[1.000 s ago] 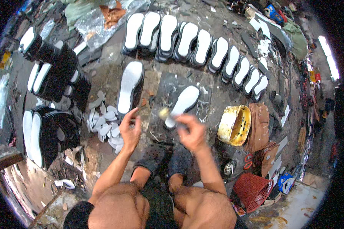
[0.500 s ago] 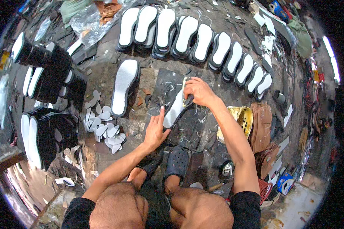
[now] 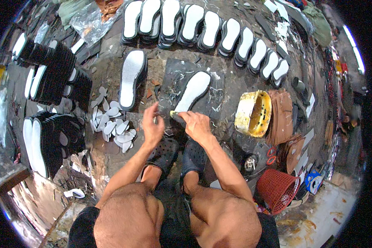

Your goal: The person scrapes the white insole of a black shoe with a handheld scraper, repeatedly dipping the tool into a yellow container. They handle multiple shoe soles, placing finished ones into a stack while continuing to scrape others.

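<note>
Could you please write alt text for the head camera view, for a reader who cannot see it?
A seated person's right hand presses a small yellowish tool at the heel of a white foam shoe sole lying on a dark cutting mat, while the left hand hovers beside it. Rows of white soles, small white offcuts and a yellow tub surround them.

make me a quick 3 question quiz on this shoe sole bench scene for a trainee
1. True or false: the white sole under the hands lies on a dark mat.
2. Which hand is at the sole's heel end? A left hand B right hand
3. What colour is the tub to the right of the mat?

Key: 1 true; 2 B; 3 yellow.
</note>
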A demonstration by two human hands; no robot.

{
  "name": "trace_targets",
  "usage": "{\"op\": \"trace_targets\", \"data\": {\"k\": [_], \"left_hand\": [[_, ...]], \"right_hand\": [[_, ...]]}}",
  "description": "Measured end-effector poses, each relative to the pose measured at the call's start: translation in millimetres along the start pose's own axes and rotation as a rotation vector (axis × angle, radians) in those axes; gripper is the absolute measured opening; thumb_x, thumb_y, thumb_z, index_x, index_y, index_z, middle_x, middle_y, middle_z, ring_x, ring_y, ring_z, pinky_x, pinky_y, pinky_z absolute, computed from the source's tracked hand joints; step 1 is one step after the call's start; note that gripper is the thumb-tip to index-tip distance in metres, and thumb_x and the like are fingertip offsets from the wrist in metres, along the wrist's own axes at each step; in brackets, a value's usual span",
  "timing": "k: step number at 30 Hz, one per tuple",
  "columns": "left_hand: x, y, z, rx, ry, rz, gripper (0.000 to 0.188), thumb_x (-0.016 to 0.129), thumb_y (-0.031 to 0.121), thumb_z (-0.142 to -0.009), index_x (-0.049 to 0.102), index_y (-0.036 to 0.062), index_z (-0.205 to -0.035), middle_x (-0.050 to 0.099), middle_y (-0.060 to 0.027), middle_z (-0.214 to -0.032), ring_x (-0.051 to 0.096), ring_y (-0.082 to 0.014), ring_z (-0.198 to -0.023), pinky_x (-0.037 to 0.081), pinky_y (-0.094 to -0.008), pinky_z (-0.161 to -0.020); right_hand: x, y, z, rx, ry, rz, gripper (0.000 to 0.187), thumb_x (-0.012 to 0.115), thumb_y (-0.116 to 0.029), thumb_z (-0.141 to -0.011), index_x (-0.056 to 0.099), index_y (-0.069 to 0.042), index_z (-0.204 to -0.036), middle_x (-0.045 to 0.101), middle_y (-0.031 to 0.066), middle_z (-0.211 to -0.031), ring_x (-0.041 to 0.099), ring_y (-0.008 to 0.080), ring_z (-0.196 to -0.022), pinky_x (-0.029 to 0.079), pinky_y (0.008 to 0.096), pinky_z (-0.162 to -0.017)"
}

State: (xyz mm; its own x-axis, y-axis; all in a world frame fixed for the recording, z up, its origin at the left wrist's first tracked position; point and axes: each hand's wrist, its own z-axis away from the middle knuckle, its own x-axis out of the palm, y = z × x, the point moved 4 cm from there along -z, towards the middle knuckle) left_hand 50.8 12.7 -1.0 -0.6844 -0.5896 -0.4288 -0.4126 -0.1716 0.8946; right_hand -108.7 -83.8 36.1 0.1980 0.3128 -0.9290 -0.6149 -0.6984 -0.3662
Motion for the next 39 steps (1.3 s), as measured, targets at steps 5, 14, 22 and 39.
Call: {"op": "trace_targets", "data": {"k": [5,14,22,39], "left_hand": [[-1,-7,-22,-0.186,0.025,0.108,0.053,0.056,-0.009,-0.087,0.054,0.005,-0.138,0.068,-0.0163,-0.118,0.067,-0.025,-0.104,0.052,-0.0356,-0.094],[45,30,-19,0.12,-0.429,-0.251,0.121,0.089,0.016,-0.066,0.011,0.0039,-0.158,0.058,-0.0223,-0.125,0.059,-0.0383,-0.102,0.05,-0.0438,-0.095],[91,78,-125,-0.092,-0.345,0.422,0.116,0.087,0.009,-0.066,0.014,0.0108,-0.156,0.061,-0.0228,-0.119,0.065,-0.031,-0.102,0.055,-0.0383,-0.085],[49,93,-164,0.397,0.027,-0.227,0.053,0.079,0.016,-0.076,0.063,0.007,-0.126,0.06,-0.019,-0.131,0.053,-0.0366,-0.123,0.041,-0.0457,-0.105]], "right_hand": [[-10,-4,31,-0.071,-0.014,-0.004,0.037,0.062,-0.007,-0.078,0.068,-0.017,-0.113,0.071,0.0068,-0.1,0.07,0.0308,-0.087,0.056,0.0417,-0.074],[-216,49,54,0.272,0.515,-0.341,0.027,0.066,-0.006,-0.09,0.067,-0.002,-0.117,0.072,0.0127,-0.11,0.07,0.0244,-0.102,0.052,0.0343,-0.091],[-198,104,113,0.59,0.724,-0.537,0.029,0.066,-0.007,-0.092,0.064,0.003,-0.12,0.069,0.0137,-0.115,0.065,0.0235,-0.108,0.048,0.0353,-0.098],[-215,93,139,0.549,0.892,-0.3,0.04,0.065,-0.007,-0.095,0.051,0.003,-0.132,0.063,0.0106,-0.117,0.059,0.0186,-0.106,0.047,0.0314,-0.095]]}}
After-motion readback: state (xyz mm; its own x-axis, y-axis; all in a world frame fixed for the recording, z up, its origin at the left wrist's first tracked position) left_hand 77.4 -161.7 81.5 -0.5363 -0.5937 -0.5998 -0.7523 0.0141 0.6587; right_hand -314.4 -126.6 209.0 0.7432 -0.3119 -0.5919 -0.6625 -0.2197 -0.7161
